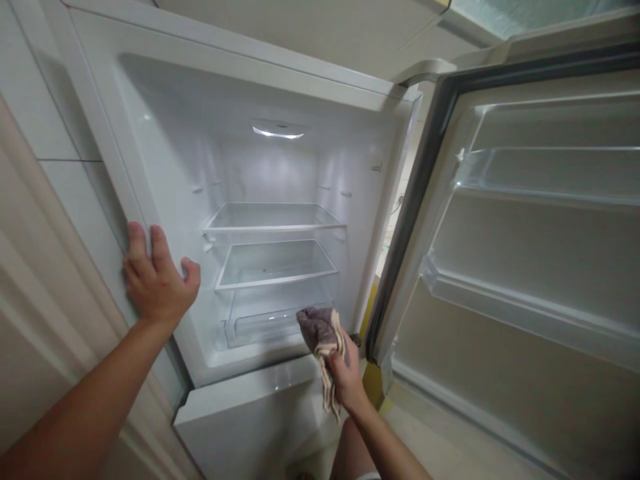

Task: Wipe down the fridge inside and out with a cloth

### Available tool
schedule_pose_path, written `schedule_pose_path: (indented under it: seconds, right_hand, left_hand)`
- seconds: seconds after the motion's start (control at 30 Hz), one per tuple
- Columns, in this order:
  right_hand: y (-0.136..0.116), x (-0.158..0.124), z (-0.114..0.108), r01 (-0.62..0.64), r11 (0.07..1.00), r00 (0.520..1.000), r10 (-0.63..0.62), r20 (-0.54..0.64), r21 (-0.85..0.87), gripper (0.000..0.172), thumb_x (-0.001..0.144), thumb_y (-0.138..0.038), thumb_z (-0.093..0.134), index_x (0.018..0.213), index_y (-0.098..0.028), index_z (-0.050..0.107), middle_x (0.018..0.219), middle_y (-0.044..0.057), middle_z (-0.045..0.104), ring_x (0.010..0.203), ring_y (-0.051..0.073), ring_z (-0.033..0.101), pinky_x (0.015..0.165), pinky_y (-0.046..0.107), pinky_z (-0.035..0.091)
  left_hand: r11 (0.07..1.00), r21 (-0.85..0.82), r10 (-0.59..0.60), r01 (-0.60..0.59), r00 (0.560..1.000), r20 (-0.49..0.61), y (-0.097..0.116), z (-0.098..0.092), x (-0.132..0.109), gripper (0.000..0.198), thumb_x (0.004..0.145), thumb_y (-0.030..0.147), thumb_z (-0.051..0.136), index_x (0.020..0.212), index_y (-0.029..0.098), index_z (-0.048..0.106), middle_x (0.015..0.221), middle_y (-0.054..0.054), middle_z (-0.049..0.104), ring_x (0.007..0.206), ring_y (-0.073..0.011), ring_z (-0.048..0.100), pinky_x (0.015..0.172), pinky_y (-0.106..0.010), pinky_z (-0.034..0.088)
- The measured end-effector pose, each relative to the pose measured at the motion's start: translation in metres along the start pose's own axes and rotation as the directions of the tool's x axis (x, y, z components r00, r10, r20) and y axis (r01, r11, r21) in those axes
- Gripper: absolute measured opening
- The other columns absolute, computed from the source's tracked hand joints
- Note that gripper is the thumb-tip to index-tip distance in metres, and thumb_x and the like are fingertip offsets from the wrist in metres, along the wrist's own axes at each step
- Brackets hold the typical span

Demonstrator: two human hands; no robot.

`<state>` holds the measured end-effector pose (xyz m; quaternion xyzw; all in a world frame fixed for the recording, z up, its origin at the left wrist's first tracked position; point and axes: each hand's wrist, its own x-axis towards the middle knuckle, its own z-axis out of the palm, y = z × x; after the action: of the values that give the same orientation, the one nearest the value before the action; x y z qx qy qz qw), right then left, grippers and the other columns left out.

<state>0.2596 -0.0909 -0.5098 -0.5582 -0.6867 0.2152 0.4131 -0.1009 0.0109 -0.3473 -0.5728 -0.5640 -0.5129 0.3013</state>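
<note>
A white refrigerator [260, 70] stands with its upper compartment open in front of me. My left hand [159, 280] rests on the left edge of its frame, fingers apart and holding nothing. Folded in my right hand [350, 373] is a grey-brown cloth [319, 327] with cream edges, its lower end hanging down. The cloth is in front of the compartment's lower right part. Inside are two glass shelves [277, 265] with white trim, and a clear drawer [265, 327] at the bottom.
The refrigerator door [525, 247] is swung wide to the right, with clear door bins [520, 307] on its inner side. A lit lamp [278, 131] is at the back near the ceiling. Below is a closed lower door [250, 420]. A pale curtain [60, 280] hangs at the left.
</note>
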Motion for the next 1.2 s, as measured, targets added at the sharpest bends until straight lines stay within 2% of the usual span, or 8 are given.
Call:
schedule_pose_path:
  seconds: [0.1,0.27,0.5,0.73,0.87,1.0,1.13,1.2]
  right_hand:
    - [0.013,-0.017,0.009,0.080,0.954,0.997,-0.075,0.029,-0.289,0.038,0.083,-0.045,0.064,0.117,-0.029,0.070,0.118,0.012,0.067,0.118,0.037,0.060,0.105,0.053,0.048]
    - [0.020,-0.004,0.050,0.117,0.828,0.967,0.030,0.252,-0.548,0.035,0.091,-0.042,0.063,0.123,-0.027,0.068,0.130,0.014,0.066,0.126,0.040,0.058,0.110,0.059,0.044]
    - [0.018,0.008,0.091,0.027,0.876,0.994,0.027,0.105,-0.482,0.033,0.091,-0.040,0.065,0.121,-0.028,0.067,0.127,0.011,0.067,0.124,0.035,0.059,0.112,0.053,0.042]
    - [-0.009,0.038,0.091,-0.068,0.851,0.997,0.076,-0.005,-0.520,0.035,0.096,-0.036,0.061,0.129,-0.023,0.067,0.130,0.013,0.068,0.123,0.033,0.060,0.107,0.046,0.045]
    - [-0.023,0.048,0.091,-0.018,0.822,0.998,0.052,0.044,-0.570,0.036,0.098,-0.041,0.063,0.127,-0.021,0.069,0.127,0.015,0.068,0.122,0.035,0.061,0.105,0.049,0.046]
    - [-0.046,0.047,0.123,0.124,0.834,0.986,-0.043,0.160,-0.538,0.036,0.098,-0.049,0.065,0.122,-0.021,0.070,0.125,0.014,0.068,0.120,0.035,0.061,0.105,0.052,0.047]
    - [-0.075,0.048,0.167,0.346,0.822,0.922,-0.207,0.328,-0.453,0.045,0.098,-0.058,0.065,0.122,-0.020,0.069,0.124,0.014,0.067,0.118,0.035,0.060,0.104,0.053,0.048]
    - [-0.078,0.048,0.173,0.424,0.806,0.881,-0.260,0.396,-0.414,0.047,0.098,-0.059,0.065,0.124,-0.021,0.069,0.125,0.013,0.066,0.118,0.034,0.060,0.104,0.051,0.049]
  left_hand:
    - [0.999,0.031,0.028,-0.029,1.000,0.010,0.001,-0.002,0.000,0.091,0.090,0.031,0.066,0.169,0.008,0.027,0.181,-0.023,0.016,0.162,-0.0483,0.026,0.128,-0.068,0.032]
    - [0.988,0.090,0.131,-0.127,0.991,-0.038,-0.002,0.000,-0.001,0.097,0.088,0.026,0.068,0.171,0.007,0.022,0.179,-0.028,0.017,0.161,-0.0495,0.028,0.126,-0.068,0.035]
    - [0.989,0.065,0.135,-0.132,0.990,-0.050,-0.007,0.005,-0.002,0.095,0.089,0.026,0.069,0.170,0.008,0.024,0.180,-0.027,0.015,0.160,-0.0507,0.029,0.125,-0.070,0.034]
    - [0.989,0.089,0.122,-0.118,0.992,-0.037,-0.003,0.002,-0.001,0.091,0.089,0.023,0.066,0.169,0.005,0.026,0.178,-0.029,0.018,0.163,-0.0463,0.026,0.127,-0.067,0.032]
    - [0.991,0.089,0.106,-0.103,0.994,-0.034,0.001,-0.001,-0.002,0.087,0.092,0.023,0.064,0.169,0.006,0.027,0.179,-0.027,0.019,0.164,-0.0437,0.026,0.129,-0.061,0.032]
    - [0.995,0.058,0.082,-0.080,0.996,-0.025,0.001,-0.001,-0.002,0.085,0.092,0.023,0.064,0.168,0.005,0.028,0.179,-0.027,0.019,0.163,-0.0450,0.026,0.128,-0.064,0.031]
    - [0.993,0.040,0.116,-0.115,0.993,-0.024,-0.002,-0.002,-0.003,0.089,0.091,0.020,0.068,0.168,0.005,0.026,0.179,-0.028,0.017,0.162,-0.0475,0.026,0.127,-0.070,0.031]
    - [0.989,0.059,0.137,-0.136,0.990,-0.024,-0.002,-0.002,-0.003,0.090,0.092,0.019,0.068,0.169,0.005,0.024,0.179,-0.027,0.017,0.162,-0.0465,0.026,0.127,-0.068,0.033]
